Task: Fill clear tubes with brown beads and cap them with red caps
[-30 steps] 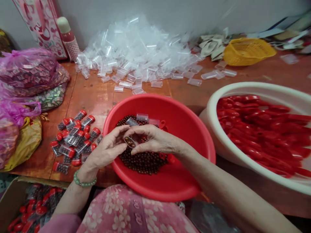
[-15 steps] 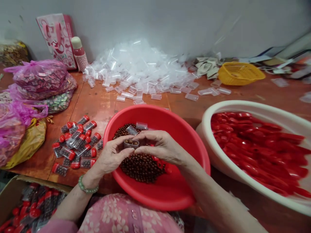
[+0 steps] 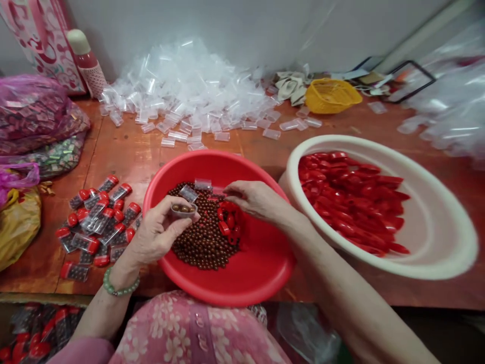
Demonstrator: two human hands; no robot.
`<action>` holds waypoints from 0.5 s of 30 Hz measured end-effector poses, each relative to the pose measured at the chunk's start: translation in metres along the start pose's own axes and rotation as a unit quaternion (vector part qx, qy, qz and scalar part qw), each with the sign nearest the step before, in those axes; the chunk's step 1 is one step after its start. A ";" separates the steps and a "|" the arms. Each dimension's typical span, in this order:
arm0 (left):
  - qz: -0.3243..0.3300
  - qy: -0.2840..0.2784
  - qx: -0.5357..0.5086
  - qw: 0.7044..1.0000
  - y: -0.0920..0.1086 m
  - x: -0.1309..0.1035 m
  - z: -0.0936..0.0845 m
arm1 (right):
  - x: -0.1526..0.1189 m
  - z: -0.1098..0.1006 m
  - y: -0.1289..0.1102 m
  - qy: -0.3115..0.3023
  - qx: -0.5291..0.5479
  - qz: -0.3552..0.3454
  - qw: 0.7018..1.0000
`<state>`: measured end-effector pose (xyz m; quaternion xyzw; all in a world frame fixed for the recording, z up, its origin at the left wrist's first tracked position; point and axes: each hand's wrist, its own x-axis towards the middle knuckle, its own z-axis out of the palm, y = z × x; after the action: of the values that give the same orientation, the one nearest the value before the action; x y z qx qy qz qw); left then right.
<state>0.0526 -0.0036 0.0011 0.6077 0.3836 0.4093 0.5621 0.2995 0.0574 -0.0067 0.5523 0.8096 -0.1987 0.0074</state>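
To fill, probably: a heap of clear tubes (image 3: 189, 96) behind the red basin (image 3: 261, 268). Apparently done: a smaller pile of red-capped tubes (image 3: 85, 242). Half-curled near the red caps (image 3: 230, 220): the right hand (image 3: 255, 199); cannot tell if gripping anything. Pinched in the left hand (image 3: 155, 231) over the basin: 1 uncapped tube (image 3: 184, 215) holding beads (image 3: 183, 208).

On the worktop (image 3: 125, 159), a basin (image 3: 261, 283) with beads (image 3: 204, 253) in it stands before a heap of tubes (image 3: 189, 86). Capped tubes (image 3: 100, 220) lie left of the basin, bags (image 3: 34, 111) farther left. Right of the basin sits a tub (image 3: 447, 242) holding plastic pieces (image 3: 348, 202), a basket (image 3: 331, 98) behind it.
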 end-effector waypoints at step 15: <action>-0.125 -0.023 -0.226 0.966 -0.010 0.012 0.010 | 0.050 0.037 -0.006 -0.095 -0.161 0.057 0.981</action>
<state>0.0661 0.0048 -0.0088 0.4210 0.3408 0.3973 0.7408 0.2669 0.0875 -0.0501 0.5679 0.7937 -0.1162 0.1846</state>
